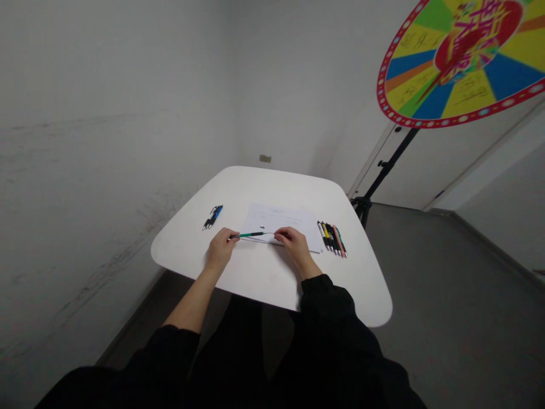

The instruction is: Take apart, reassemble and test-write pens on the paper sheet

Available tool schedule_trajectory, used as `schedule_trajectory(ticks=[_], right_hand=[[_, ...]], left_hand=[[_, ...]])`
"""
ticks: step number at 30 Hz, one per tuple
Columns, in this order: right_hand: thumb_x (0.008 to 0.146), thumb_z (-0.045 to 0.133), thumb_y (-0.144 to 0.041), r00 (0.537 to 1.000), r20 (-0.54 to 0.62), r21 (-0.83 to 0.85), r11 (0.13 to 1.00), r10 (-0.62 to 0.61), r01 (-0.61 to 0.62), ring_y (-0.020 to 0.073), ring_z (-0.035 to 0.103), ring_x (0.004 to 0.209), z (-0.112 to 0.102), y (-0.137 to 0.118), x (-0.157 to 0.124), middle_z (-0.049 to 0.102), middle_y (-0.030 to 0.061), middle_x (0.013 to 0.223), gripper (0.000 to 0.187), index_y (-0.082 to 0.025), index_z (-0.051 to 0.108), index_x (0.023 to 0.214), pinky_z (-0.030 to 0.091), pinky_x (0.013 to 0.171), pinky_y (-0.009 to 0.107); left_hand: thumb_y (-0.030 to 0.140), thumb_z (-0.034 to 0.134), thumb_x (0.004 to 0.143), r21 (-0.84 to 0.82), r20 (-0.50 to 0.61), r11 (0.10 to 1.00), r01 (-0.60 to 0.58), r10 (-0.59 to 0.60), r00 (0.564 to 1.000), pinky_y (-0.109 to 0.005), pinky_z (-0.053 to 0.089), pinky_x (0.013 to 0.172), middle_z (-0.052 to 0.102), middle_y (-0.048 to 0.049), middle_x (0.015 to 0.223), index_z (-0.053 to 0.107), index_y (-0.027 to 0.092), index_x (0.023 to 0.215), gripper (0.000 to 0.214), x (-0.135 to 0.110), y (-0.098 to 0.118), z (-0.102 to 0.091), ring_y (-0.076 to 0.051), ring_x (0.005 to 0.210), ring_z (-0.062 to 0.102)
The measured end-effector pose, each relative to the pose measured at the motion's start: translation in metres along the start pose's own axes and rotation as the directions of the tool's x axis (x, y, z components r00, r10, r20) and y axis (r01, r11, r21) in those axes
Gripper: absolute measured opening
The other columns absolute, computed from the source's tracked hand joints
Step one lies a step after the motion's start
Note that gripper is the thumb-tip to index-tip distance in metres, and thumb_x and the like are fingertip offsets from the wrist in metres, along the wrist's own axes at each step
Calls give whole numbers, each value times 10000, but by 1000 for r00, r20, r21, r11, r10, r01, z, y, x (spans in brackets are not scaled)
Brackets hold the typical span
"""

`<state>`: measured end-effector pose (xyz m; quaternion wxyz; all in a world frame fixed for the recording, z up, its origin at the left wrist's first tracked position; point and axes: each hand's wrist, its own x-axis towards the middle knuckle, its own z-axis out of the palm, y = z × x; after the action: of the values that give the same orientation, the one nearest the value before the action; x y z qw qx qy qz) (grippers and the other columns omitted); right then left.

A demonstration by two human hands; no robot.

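Note:
My left hand is closed on the rear end of a green pen, held level just above the white table. From the right, my right hand pinches something thin at the pen's tip end; I cannot make out what it is. Both hands hover at the near edge of a white sheet of paper. A row of several pens lies right of the paper. Two blue and black pens lie left of it.
A colourful prize wheel on a black stand rises at the right behind the table. White walls close in on the left and at the back. Grey floor extends to the right.

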<state>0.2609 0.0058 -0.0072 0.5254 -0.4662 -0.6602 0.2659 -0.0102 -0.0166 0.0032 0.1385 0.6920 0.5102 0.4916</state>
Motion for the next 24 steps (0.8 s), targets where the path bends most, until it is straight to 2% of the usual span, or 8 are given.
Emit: schedule_trajectory(ticks=[24], right_hand=[[882, 652, -356, 997, 41, -67, 996, -59, 62, 235, 699, 856, 2, -8, -4, 768, 62, 888, 157, -236, 753, 883, 532, 815, 382]], left_hand=[[114, 635, 854, -7, 30, 1000, -6, 6, 1000, -359, 548, 869, 722, -25, 927, 704, 227, 870, 134, 0, 4, -1, -214, 915, 677]])
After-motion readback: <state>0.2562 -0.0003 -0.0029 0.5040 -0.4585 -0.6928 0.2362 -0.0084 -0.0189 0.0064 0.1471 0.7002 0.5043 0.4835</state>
